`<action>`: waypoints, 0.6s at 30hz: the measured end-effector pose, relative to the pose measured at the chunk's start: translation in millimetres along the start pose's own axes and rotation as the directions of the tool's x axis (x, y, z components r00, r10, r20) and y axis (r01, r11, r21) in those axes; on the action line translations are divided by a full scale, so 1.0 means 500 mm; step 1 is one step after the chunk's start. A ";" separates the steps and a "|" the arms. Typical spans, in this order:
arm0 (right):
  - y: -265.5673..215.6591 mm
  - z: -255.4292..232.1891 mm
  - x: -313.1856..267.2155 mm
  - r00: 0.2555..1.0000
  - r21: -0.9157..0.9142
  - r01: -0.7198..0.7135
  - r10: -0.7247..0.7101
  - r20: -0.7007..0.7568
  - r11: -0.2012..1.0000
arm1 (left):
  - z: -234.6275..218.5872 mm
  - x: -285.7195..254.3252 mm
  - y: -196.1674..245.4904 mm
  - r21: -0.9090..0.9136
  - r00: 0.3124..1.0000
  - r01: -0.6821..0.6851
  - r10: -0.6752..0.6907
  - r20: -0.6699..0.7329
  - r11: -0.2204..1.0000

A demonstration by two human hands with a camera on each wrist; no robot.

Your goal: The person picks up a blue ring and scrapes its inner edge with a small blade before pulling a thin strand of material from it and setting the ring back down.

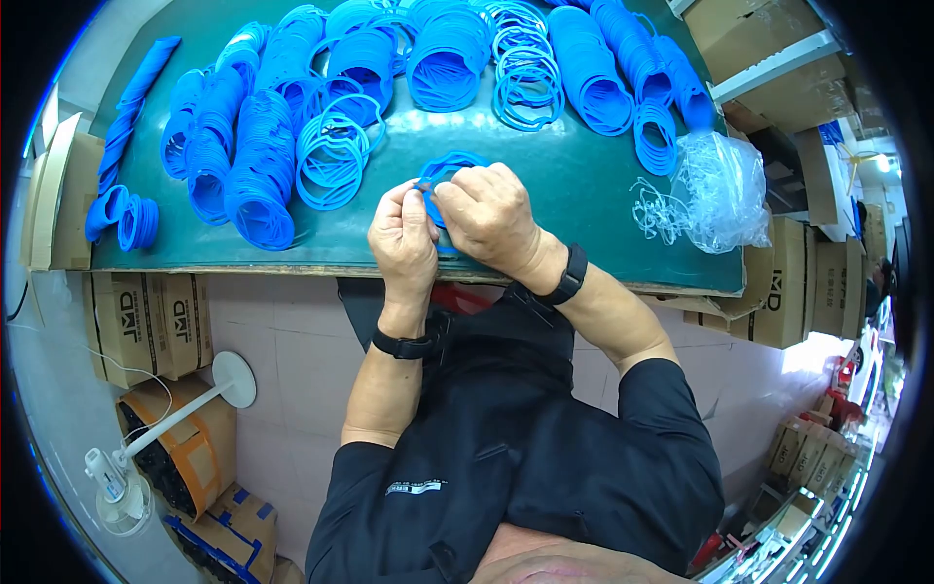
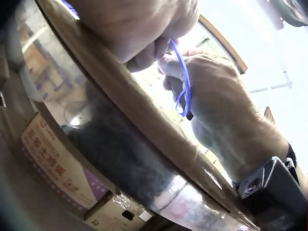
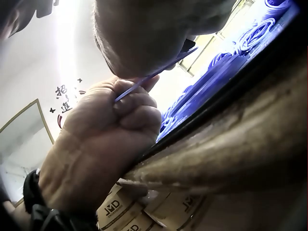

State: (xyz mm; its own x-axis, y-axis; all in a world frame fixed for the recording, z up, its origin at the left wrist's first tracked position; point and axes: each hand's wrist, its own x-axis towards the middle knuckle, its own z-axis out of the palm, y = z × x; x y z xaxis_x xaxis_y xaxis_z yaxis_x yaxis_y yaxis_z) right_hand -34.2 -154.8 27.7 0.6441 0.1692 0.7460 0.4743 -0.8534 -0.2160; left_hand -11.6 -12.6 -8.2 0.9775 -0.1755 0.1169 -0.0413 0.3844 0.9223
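Observation:
A thin blue band runs between both hands above the table's near edge. My left hand pinches one part of it with thumb and fingers. Beside it, the curled fingers of my right hand grip another part. A small dark piece shows at the right hand's fingers in the wrist views; what it is I cannot tell. Blue rings lie on the green table just behind the hands, partly covered by them.
Rows of stacked blue rings span the back of the table, with more bundles at left. A clear plastic bag lies at the right near corner. Cartons stand below at left, near a white fan.

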 end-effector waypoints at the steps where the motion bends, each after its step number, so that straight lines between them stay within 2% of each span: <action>1: 0.000 -0.001 0.000 1.000 0.000 -0.002 0.002 -0.001 1.000 | 0.000 0.000 0.001 -0.007 1.000 0.007 -0.007 -0.001 1.000; 4: 0.001 -0.003 0.003 1.000 0.020 -0.015 0.015 -0.028 1.000 | -0.001 0.001 -0.002 -0.002 1.000 -0.017 0.017 0.006 1.000; 7: 0.003 -0.003 0.005 0.997 -0.049 -0.061 0.059 -0.045 0.997 | -0.001 0.001 -0.003 0.018 1.000 -0.017 0.017 0.020 1.000; 13: 0.002 -0.001 0.004 1.000 -0.016 0.002 -0.001 0.023 1.000 | -0.002 0.002 -0.001 -0.012 1.000 0.016 -0.016 -0.022 1.000; 16: 0.001 0.002 0.004 1.000 0.018 0.014 -0.014 -0.019 1.000 | 0.000 0.002 0.003 -0.018 1.000 0.019 -0.020 -0.004 1.000; 18: 0.004 -0.003 0.005 0.995 -0.027 -0.059 0.056 -0.084 0.998 | -0.004 0.002 -0.002 -0.008 1.000 0.005 -0.005 0.002 1.000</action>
State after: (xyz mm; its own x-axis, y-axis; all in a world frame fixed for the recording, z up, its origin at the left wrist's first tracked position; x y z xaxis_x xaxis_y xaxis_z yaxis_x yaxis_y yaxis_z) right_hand -32.6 -156.8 30.2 0.6174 0.0790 0.7827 0.4193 -0.8749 -0.2424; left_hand -10.4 -11.6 -9.8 0.9772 -0.1795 0.1136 -0.0351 0.3911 0.9197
